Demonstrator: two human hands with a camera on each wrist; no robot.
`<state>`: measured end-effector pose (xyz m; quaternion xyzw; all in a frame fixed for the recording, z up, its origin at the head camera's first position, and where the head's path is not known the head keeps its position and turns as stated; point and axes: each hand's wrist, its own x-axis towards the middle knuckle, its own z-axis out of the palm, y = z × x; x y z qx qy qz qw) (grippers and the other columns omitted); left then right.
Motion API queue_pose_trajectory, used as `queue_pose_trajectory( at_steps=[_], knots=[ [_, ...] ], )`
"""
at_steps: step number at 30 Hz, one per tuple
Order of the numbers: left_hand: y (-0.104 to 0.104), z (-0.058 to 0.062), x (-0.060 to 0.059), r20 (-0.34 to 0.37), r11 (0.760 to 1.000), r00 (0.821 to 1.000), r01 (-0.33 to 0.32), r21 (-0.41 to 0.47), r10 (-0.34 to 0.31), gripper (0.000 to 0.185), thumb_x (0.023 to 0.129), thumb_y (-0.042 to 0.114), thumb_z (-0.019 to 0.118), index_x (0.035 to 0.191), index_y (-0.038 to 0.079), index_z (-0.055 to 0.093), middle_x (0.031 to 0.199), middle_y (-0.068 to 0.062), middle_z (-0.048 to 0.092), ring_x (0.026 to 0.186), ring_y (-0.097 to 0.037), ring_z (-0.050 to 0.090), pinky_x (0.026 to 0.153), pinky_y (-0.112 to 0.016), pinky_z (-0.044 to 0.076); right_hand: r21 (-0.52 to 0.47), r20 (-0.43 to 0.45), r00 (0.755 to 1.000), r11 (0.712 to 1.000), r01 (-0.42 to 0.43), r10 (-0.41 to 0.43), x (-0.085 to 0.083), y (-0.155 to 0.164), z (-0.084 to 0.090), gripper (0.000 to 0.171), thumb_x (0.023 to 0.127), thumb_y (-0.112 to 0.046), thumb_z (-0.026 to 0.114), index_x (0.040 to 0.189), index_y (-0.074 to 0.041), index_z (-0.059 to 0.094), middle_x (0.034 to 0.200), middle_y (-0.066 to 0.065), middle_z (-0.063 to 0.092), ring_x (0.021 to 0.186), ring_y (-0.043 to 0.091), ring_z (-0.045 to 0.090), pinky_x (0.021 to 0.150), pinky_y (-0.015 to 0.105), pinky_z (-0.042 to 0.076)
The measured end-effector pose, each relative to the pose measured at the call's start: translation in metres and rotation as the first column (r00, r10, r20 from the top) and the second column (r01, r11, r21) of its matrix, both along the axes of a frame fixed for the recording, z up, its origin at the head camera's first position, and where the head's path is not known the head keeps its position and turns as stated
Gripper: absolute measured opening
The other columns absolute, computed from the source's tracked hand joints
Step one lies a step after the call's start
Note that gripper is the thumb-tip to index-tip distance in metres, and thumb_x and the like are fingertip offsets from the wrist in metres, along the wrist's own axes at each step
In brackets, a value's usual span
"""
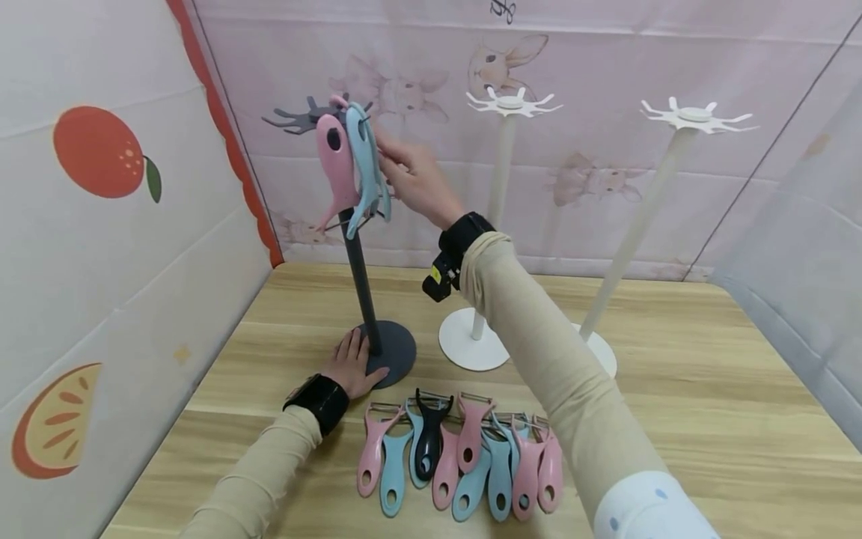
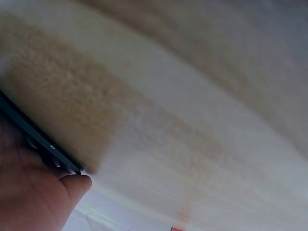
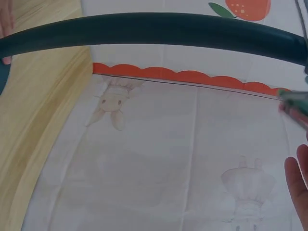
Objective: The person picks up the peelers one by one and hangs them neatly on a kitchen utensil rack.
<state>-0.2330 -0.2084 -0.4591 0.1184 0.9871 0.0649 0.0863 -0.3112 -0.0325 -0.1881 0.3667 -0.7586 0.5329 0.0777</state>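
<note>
My left hand (image 1: 350,367) rests with spread fingers on the round base (image 1: 397,352) of a dark grey stand. My right hand (image 1: 420,180) is raised beside the stand's hooked top (image 1: 296,120), right at a light blue peeler (image 1: 385,198) hanging there. Its fingertips are partly hidden behind that handle in the head view; straight fingers (image 3: 293,175) show in the right wrist view, with the blurred peeler end (image 3: 296,103) apart from them. A second light blue peeler (image 1: 364,150) and a pink peeler (image 1: 337,161) hang on the same top.
Several pink and blue peelers (image 1: 471,486) and a black peeler (image 1: 431,442) lie in a group at the table's front. Two white stands (image 1: 501,172) (image 1: 640,217) with bare hooks stand to the right. Printed cloth walls (image 1: 431,127) border the wooden table (image 1: 707,389).
</note>
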Motion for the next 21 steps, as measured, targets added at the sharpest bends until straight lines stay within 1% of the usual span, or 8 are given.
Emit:
queue_pose_trajectory(
  at_steps=[2,5,9,12,15,18,19,21],
  knots=[
    [0.001,0.001,0.001,0.004,1.000,1.000,-0.001,0.018,0.000,0.077,0.093,0.049,0.039,0.141,-0.008,0.021,0.146,-0.029,0.009,0.135,-0.040,0.007,0.107,-0.050,0.013,-0.001,-0.015,1.000,1.000,-0.010,0.010,0.000,0.001,-0.006,0.042,0.098,-0.011,0.038,0.141,-0.016,0.035,0.098,0.010,0.055,0.072,0.023,0.047,0.063,0.026,0.041],
    [0.000,0.001,0.001,-0.001,1.000,1.000,-0.001,0.030,0.001,0.076,0.093,0.048,0.041,0.141,-0.008,0.021,0.146,-0.030,0.009,0.135,-0.040,0.007,0.107,-0.050,0.013,0.007,-0.045,0.999,1.000,-0.012,0.012,0.001,0.005,-0.014,0.042,0.098,-0.010,0.038,0.140,-0.010,0.036,0.084,0.013,0.052,0.074,0.025,0.048,0.067,0.025,0.041],
    [-0.007,-0.002,0.000,-0.023,1.000,1.000,-0.004,0.011,0.004,0.077,0.092,0.049,0.041,0.141,-0.007,0.022,0.146,-0.029,0.011,0.135,-0.040,0.009,0.106,-0.051,0.014,0.036,-0.027,1.000,0.999,0.005,-0.004,0.005,0.009,-0.026,0.041,0.099,-0.013,0.037,0.140,-0.009,0.038,0.101,0.011,0.059,0.091,0.017,0.056,0.073,0.024,0.045],
    [-0.012,-0.003,-0.002,-0.023,1.000,1.000,-0.010,0.024,0.010,0.078,0.092,0.049,0.042,0.140,-0.008,0.023,0.145,-0.030,0.011,0.134,-0.041,0.010,0.106,-0.052,0.015,0.063,0.002,1.000,0.998,0.004,-0.004,0.009,0.012,-0.036,0.041,0.099,-0.014,0.038,0.140,-0.008,0.037,0.114,0.013,0.059,0.104,0.016,0.056,0.078,0.026,0.047],
    [-0.019,-0.001,-0.008,-0.003,0.999,1.000,-0.015,0.035,0.015,0.080,0.091,0.051,0.040,0.141,-0.007,0.020,0.146,-0.030,0.008,0.134,-0.041,0.008,0.106,-0.052,0.014,0.092,-0.003,1.000,0.996,0.005,-0.005,0.011,0.015,-0.046,0.040,0.099,-0.013,0.039,0.138,-0.005,0.038,0.116,0.016,0.059,0.104,0.019,0.056,0.080,0.028,0.047],
    [-0.027,0.002,-0.013,0.023,0.999,1.000,-0.004,0.052,0.003,0.081,0.091,0.051,0.041,0.142,-0.008,0.018,0.145,-0.031,0.006,0.134,-0.043,0.006,0.105,-0.054,0.014,0.171,-0.038,0.999,0.985,0.037,-0.031,0.011,0.016,-0.060,0.040,0.098,-0.013,0.042,0.136,-0.003,0.041,0.117,0.015,0.060,0.102,0.020,0.058,0.083,0.026,0.046],
    [-0.030,0.004,-0.015,0.028,0.999,1.000,0.006,0.048,-0.007,0.081,0.091,0.051,0.041,0.142,-0.008,0.017,0.145,-0.032,0.006,0.134,-0.043,0.006,0.104,-0.055,0.015,0.214,-0.051,0.998,0.976,0.048,-0.038,0.011,0.015,-0.066,0.040,0.098,-0.014,0.042,0.136,-0.003,0.042,0.118,0.015,0.059,0.102,0.021,0.058,0.084,0.026,0.046],
    [-0.034,0.008,-0.015,0.041,0.997,0.999,0.027,0.067,-0.030,0.079,0.092,0.047,0.043,0.142,-0.009,0.017,0.144,-0.034,0.006,0.133,-0.045,0.006,0.103,-0.056,0.016,0.326,-0.066,0.997,0.944,0.058,-0.039,0.012,0.013,-0.081,0.041,0.097,-0.016,0.044,0.135,-0.001,0.042,0.120,0.016,0.058,0.101,0.022,0.059,0.085,0.027,0.046]
  ],
)
